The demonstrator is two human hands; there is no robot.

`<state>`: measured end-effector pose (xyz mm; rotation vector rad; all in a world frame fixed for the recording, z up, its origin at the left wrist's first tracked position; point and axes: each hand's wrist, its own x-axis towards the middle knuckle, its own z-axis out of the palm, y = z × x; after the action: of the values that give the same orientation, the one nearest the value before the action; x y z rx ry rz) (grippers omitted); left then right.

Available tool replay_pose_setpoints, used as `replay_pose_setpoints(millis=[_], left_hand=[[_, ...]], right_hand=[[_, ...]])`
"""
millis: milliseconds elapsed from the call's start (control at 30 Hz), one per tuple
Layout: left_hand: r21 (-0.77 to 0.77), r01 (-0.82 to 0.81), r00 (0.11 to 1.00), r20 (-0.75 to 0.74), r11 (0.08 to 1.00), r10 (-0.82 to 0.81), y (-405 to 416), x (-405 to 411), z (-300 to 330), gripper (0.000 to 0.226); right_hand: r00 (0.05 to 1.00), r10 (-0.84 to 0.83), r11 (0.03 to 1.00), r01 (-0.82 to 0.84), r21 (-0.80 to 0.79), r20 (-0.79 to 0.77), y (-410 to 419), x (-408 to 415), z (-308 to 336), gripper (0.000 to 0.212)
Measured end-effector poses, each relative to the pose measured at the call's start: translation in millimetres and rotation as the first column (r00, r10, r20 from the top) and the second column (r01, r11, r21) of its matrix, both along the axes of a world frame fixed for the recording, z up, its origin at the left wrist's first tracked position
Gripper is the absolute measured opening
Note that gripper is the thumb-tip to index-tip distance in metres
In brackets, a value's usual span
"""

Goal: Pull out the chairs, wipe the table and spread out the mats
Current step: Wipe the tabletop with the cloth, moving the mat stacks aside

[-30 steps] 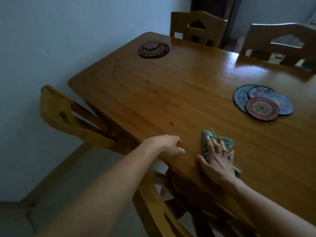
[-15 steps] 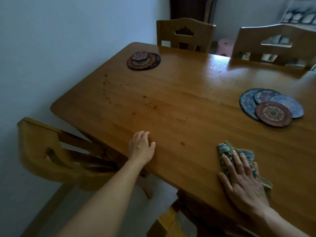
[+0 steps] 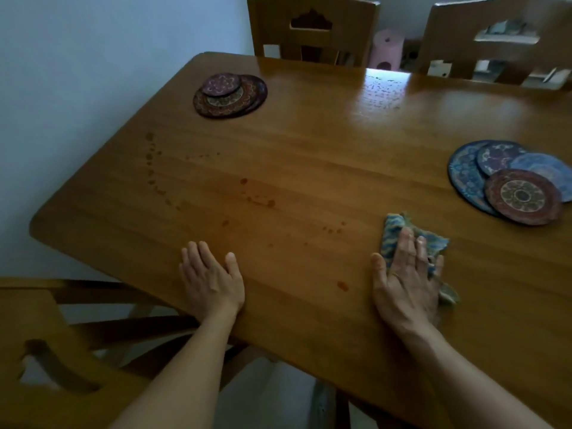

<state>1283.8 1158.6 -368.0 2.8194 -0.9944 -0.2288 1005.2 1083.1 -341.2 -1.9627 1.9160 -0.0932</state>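
Note:
A wooden table (image 3: 309,144) fills the view, dotted with reddish stains near its left and front. My right hand (image 3: 405,283) lies flat on a blue-green cloth (image 3: 394,230) near the front edge, pressing it to the wood. My left hand (image 3: 210,280) rests flat on the table's front edge, fingers apart, holding nothing. A stack of dark round mats (image 3: 230,94) sits at the far left. A second pile of blue and red round mats (image 3: 507,181) lies at the right.
One wooden chair (image 3: 40,351) stands at the near left, pulled away from the table. Two more chairs stand at the far side, one (image 3: 312,29) at the middle and one (image 3: 501,35) at the right. A pale wall runs along the left.
My left hand has shifted right along the front edge and flattened on the wood. The right hand has slid the cloth slightly forward. The view has come closer over the table.

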Motion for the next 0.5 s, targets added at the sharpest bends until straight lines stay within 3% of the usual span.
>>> replay_pose_setpoints(millis=[100,167,233,300,367,433,500], left_hand=[[-0.034,0.011,1.0,0.021,0.999,-0.01,0.3,1.2,-2.4,0.071],[-0.028,0.019,1.0,0.01,0.999,-0.019,1.5,2.8,-2.2,0.071],[-0.043,0.031,0.999,0.01,0.999,-0.03,1.6,2.3,-2.7,0.071],[-0.056,0.029,1.0,0.012,0.998,-0.028,0.8,2.6,-2.7,0.07],[-0.059,0.027,0.999,0.027,0.998,-0.025,0.6,2.4,-3.4,0.07],[-0.05,0.022,0.999,0.038,0.999,-0.02,0.0,1.6,-5.1,0.07],[-0.058,0.017,0.999,0.047,0.998,-0.015,-0.4,1.8,-6.0,0.07]], right_hand=[[0.975,0.221,0.973,-0.219,-0.072,0.017,29.2,45.7,-7.8,0.069],[0.904,0.426,0.899,-0.426,-0.099,-0.02,57.2,54.4,-13.8,0.063],[0.819,0.573,0.814,-0.574,-0.083,-0.043,72.3,33.0,-16.2,0.057],[0.791,0.604,0.791,-0.61,-0.048,-0.094,73.7,-10.8,-15.5,0.056],[0.877,0.463,0.882,-0.471,-0.033,-0.127,64.0,-55.7,-11.0,0.058],[0.973,0.197,0.98,-0.197,0.009,-0.117,45.5,-76.7,-6.6,0.065],[0.992,-0.021,1.0,0.021,-0.002,-0.122,20.5,-66.3,-6.4,0.065]])
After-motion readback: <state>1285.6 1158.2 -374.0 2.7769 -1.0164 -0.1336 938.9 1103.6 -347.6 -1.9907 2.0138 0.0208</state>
